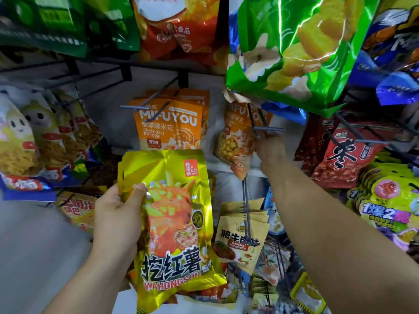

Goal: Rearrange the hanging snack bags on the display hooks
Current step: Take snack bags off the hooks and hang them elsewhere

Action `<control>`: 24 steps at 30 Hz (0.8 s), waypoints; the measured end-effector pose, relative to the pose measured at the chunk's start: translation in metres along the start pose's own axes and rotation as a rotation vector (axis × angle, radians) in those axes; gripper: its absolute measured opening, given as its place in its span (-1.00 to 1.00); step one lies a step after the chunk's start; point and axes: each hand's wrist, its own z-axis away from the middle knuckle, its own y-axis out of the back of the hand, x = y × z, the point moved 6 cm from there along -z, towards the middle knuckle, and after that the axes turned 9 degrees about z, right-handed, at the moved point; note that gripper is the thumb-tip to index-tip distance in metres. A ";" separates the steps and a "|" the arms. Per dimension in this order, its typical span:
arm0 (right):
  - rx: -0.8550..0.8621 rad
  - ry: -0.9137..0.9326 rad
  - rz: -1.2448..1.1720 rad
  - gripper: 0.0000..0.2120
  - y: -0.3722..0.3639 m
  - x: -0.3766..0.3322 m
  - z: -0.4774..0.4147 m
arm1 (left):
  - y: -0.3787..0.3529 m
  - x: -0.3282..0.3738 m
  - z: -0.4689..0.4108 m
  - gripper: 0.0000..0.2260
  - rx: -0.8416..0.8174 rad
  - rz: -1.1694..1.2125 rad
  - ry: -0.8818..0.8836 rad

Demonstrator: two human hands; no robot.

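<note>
My left hand [118,211] grips a stack of shiny yellow WAHONGSHU sweet-potato bags [174,223] by their left edge, thumb on the front. My right hand [268,148] reaches up to a dark wire hook [260,126] and holds an orange MIFUYOU popcorn bag [235,141], which tilts beside that hook. Whether the bag hangs on the hook is hidden by the hand. More orange MIFUYOU bags [170,123] hang on the hook to the left.
Large green [294,48] and red-orange [181,30] bags hang overhead. Red jujube bags [340,159] and yellow-green packs [390,200] fill the right. Noodle-snack bags [34,141] hang on the left. Beige beef-flavour bags [242,239] sit on a lower hook.
</note>
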 end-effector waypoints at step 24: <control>0.002 0.069 -0.350 -0.69 0.048 0.009 0.168 | 0.015 0.019 0.009 -0.85 -0.040 0.040 -0.038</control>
